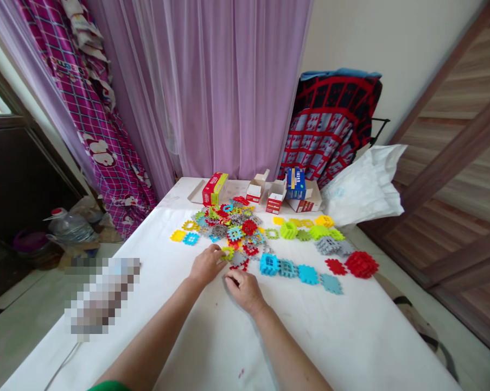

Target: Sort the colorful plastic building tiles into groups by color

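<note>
Fingertips (219, 251) of my left hand (206, 265) rest slightly spread at a lime tile (227, 252) on the edge of a heap of interlocking plastic tiles (232, 228); my right hand (243, 289) curls closed just below, holding nothing I can make out. Cardboard boxes (256, 187) stand beyond, on the white-covered table (310, 336).
</note>
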Demonstrator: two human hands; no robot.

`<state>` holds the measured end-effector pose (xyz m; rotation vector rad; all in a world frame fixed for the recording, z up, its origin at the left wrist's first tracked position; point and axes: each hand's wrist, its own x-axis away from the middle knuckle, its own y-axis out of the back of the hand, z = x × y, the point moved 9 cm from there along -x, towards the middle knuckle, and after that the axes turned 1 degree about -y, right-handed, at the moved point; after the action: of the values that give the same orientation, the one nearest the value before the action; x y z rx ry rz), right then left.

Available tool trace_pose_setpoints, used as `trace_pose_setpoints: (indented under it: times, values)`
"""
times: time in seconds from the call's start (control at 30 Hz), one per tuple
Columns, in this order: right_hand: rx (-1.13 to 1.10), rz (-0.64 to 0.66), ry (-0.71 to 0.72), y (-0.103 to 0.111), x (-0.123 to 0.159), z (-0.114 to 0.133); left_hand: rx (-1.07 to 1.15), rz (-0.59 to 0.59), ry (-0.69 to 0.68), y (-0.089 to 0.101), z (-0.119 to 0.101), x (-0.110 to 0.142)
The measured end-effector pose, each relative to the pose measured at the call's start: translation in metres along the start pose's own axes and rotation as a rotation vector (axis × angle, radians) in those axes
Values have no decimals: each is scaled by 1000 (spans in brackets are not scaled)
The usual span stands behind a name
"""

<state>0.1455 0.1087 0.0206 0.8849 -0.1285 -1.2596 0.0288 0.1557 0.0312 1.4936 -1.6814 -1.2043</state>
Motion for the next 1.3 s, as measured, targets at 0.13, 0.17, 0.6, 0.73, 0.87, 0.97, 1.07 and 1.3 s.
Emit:
trace_pose_setpoints:
  times: [0.13,0.17,0.6,0.73,0.87,0.97,1.07,1.3]
  values:
    - [3,-1,-2,0,-1,0,137,-43,48,2,10,-3]
    - [2,-2,-3,0,-1,0,247,-85,103,4,19,-3]
    - [-57,-66,-89,6,1,-9,958,-49,467,-10,44,24]
    - [-133,-232,-207,18,5,-26,1008,125,400,-18,28,21]
    - [-151,-248,-237,16,6,-32,1006,213,369,-23,26,21]
    - [-112,-203,-242,12,6,-32,976,244,334,-26,23,22]
    - [-58,-162,-249,10,6,-31,975,244,302,-29,21,22]
    - [-53,-117,-252,9,9,-29,1020,262,275,-33,22,21]
